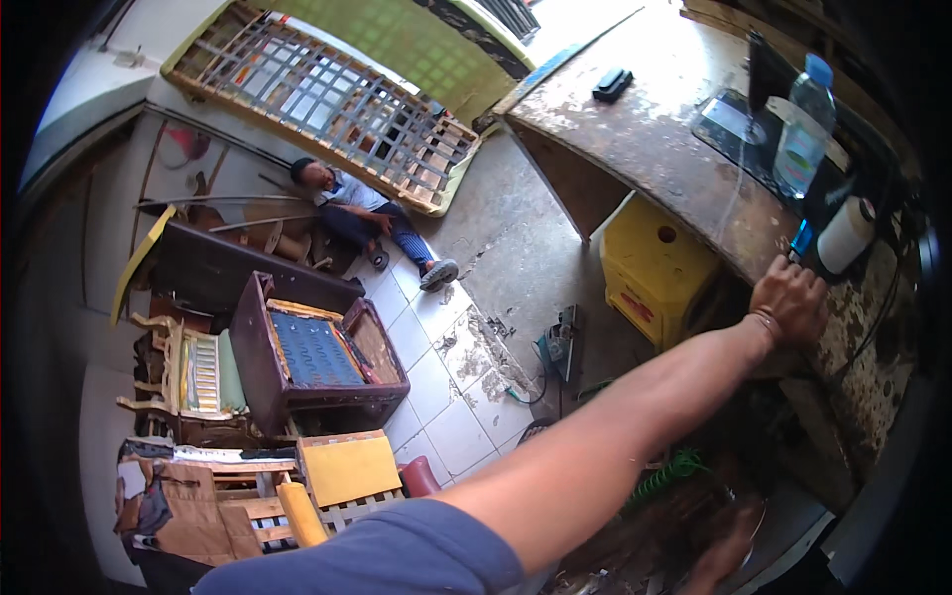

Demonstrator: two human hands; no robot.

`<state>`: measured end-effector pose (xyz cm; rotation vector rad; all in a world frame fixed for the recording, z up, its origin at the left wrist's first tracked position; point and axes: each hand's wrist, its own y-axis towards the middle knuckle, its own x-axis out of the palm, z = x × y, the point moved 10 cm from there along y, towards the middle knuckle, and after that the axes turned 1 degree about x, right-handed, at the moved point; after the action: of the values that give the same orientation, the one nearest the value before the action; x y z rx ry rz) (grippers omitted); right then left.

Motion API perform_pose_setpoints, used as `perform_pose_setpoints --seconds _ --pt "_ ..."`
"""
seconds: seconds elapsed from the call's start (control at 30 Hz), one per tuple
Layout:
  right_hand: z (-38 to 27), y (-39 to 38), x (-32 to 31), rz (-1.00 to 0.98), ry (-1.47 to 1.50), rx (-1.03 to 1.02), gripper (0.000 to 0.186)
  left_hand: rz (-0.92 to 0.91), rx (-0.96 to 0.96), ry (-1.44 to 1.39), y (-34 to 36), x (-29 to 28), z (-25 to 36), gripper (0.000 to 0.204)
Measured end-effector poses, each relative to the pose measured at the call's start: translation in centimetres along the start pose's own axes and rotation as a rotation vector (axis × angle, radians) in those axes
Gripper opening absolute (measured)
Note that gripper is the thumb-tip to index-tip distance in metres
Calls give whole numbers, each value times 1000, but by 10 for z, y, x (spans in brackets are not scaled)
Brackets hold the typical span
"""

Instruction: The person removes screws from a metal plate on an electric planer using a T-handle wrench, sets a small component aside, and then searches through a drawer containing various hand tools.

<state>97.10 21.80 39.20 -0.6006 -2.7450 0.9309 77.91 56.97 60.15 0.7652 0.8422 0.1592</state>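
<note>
My left arm reaches across to the right, and my left hand (pixel 790 301) is closed, back up, at the edge of the worn wooden table (pixel 635 129). A small blue tool (pixel 800 238) with a short metal part sticks out beyond its fingers; the gripped end is hidden. A cone of white thread (pixel 847 236) stands right beside it, and a clear water bottle (pixel 804 129) with a blue cap is just behind. Low down, in shadow, is my right hand (pixel 732 535); its fingers are too dark to make out. A green coiled hose (pixel 666 476) lies near it.
A yellow plastic stool (pixel 657 263) stands under the table. A power tool (pixel 561 342) with a cord lies on the floor. Stripped chair frames (pixel 322 352) crowd the left. Another person (pixel 362 208) sits on the floor beside a webbed sofa frame (pixel 317 99).
</note>
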Motion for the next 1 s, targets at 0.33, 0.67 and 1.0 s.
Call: perform_pose_setpoints --seconds 0.33,0.67,1.0 --pt "222 -264 179 -761 -867 121 52 -244 -481 -779 -32 -48 -33 29" --pt "482 -375 7 -450 -817 523 57 -1806 -659 80 -640 -395 -31 60" --pt "524 -398 52 -215 -957 368 54 -1276 -1007 -190 -613 -396 -179 46"
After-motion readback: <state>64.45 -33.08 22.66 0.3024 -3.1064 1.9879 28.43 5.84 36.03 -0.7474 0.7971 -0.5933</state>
